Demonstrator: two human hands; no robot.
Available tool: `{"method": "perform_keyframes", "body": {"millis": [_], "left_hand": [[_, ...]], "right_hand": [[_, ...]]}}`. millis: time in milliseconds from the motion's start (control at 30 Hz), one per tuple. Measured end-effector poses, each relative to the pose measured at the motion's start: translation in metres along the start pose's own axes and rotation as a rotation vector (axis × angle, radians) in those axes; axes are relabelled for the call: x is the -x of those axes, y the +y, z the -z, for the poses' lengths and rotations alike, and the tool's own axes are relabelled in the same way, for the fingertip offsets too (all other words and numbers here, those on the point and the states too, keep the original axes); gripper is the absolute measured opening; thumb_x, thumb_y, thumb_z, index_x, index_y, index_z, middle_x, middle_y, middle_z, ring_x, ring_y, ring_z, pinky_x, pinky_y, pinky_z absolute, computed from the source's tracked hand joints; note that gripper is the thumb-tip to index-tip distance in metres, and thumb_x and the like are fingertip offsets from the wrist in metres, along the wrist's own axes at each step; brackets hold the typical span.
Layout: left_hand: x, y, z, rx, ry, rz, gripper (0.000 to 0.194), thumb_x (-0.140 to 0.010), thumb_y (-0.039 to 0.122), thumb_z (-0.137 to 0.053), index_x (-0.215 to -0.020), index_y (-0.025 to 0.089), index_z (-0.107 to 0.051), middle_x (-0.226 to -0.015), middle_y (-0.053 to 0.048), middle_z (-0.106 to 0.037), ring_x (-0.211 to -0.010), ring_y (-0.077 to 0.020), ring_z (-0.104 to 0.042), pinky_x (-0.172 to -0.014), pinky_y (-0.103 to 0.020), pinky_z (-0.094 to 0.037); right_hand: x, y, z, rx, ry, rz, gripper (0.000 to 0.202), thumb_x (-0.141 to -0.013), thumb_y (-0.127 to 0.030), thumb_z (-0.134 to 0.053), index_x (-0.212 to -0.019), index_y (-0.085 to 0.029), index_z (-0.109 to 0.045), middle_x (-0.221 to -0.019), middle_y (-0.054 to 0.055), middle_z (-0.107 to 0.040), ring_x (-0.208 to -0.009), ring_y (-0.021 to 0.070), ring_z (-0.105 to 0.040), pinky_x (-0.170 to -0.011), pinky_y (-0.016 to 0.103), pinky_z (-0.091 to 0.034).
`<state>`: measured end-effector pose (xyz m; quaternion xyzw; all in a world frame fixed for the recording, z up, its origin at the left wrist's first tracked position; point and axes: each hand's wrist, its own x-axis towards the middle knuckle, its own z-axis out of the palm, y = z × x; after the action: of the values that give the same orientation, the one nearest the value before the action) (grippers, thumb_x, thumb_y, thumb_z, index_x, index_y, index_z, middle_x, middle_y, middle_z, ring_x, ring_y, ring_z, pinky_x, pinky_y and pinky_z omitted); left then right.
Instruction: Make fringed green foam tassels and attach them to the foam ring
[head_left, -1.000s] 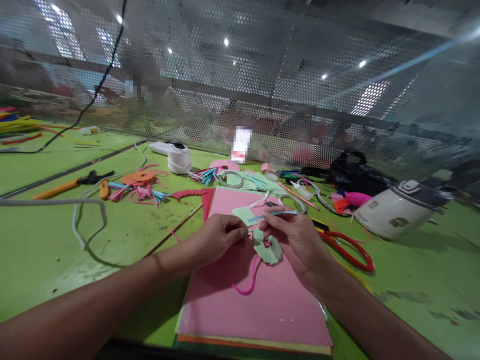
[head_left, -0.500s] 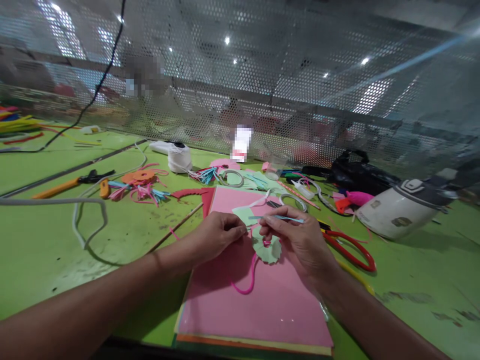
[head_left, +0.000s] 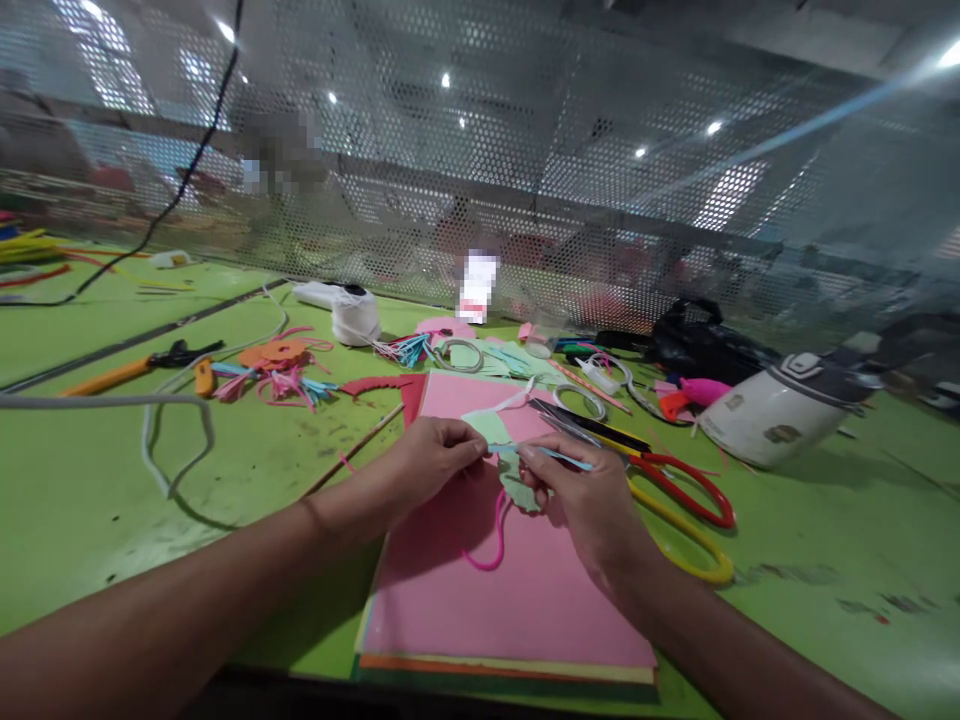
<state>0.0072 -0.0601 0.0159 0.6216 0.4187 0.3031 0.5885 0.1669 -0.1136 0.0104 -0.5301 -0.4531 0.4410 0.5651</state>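
A thin light-blue paper strip [head_left: 564, 460] runs between my two hands above a stack of coloured paper [head_left: 480, 620], pink sheet on top. My left hand [head_left: 435, 455] pinches the strip's left end between thumb and forefinger. My right hand [head_left: 585, 490] grips it farther along, and its tail sticks out past the fingers. Under the right fingers hangs a pale green scalloped paper piece [head_left: 520, 492], partly hidden by them. A bright pink pipe cleaner [head_left: 498, 545] curves down from it onto the pink sheet. A pale green paper scrap [head_left: 486, 426] lies just behind the left fingertips.
Scissors with red and yellow handles [head_left: 686, 490] lie right of the stack. Beyond stand a white kettle-like container [head_left: 776, 410] and a glue gun [head_left: 352, 315]. Pliers [head_left: 142, 370], paper tassels [head_left: 277, 380] and a grey cable [head_left: 180, 400] lie on the left. A perforated metal screen [head_left: 525, 150] closes the back.
The strip's left end has come into my left fingers. My right hand has shifted slightly left and down, covering more of the green piece. The scissors show more fully.
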Motion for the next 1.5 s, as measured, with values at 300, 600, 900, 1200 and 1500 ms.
{"method": "perform_keyframes", "body": {"millis": [300, 600, 900, 1200, 1500], "left_hand": [[0.009, 0.009, -0.007, 0.176, 0.023, 0.104, 0.017, -0.071, 0.027, -0.061, -0.063, 0.012, -0.062, -0.056, 0.000, -0.058, -0.048, -0.0065, -0.043, -0.050, -0.020, -0.030], [0.008, -0.002, -0.008, 0.262, 0.019, 0.079, 0.017, -0.069, 0.028, -0.063, -0.065, 0.012, -0.062, -0.061, -0.003, -0.062, -0.051, -0.0085, -0.048, -0.051, -0.021, -0.034], [0.008, 0.000, -0.011, 0.087, 0.072, 0.058, 0.019, -0.070, 0.029, -0.060, -0.065, 0.011, -0.061, -0.049, 0.004, -0.049, -0.043, -0.0054, -0.034, -0.044, -0.020, -0.023], [0.009, 0.001, -0.012, -0.058, 0.091, -0.003, 0.022, -0.069, 0.033, -0.058, -0.060, 0.013, -0.058, -0.050, 0.004, -0.049, -0.046, -0.0068, -0.037, -0.046, -0.020, -0.026], [0.007, -0.005, -0.013, -0.103, 0.106, -0.010, 0.023, -0.072, 0.035, -0.056, -0.064, 0.013, -0.059, -0.053, 0.003, -0.051, -0.047, -0.0073, -0.037, -0.045, -0.021, -0.025]], "right_hand": [[0.012, 0.005, -0.003, 0.208, 0.166, 0.030, 0.023, -0.072, -0.037, -0.066, -0.071, -0.014, -0.066, -0.040, -0.006, -0.046, -0.035, 0.0062, -0.036, -0.032, 0.018, -0.022], [0.017, 0.006, -0.007, 0.209, 0.248, 0.041, 0.021, -0.073, -0.036, -0.064, -0.069, -0.015, -0.065, -0.039, -0.006, -0.048, -0.033, 0.0072, -0.037, -0.033, 0.020, -0.024], [0.018, 0.008, -0.010, 0.254, 0.254, 0.065, 0.026, -0.076, -0.037, -0.061, -0.061, -0.016, -0.060, -0.040, -0.006, -0.049, -0.034, 0.0065, -0.036, -0.036, 0.020, -0.026], [0.016, 0.006, -0.011, 0.328, 0.289, 0.100, 0.025, -0.075, -0.031, -0.059, -0.055, -0.018, -0.054, -0.040, -0.007, -0.046, -0.036, 0.0082, -0.038, -0.040, 0.023, -0.030], [0.016, -0.001, -0.017, 0.494, 0.318, 0.170, 0.024, -0.075, -0.026, -0.055, -0.052, -0.018, -0.053, -0.044, -0.004, -0.049, -0.046, 0.0121, -0.047, -0.047, 0.025, -0.033]]}}
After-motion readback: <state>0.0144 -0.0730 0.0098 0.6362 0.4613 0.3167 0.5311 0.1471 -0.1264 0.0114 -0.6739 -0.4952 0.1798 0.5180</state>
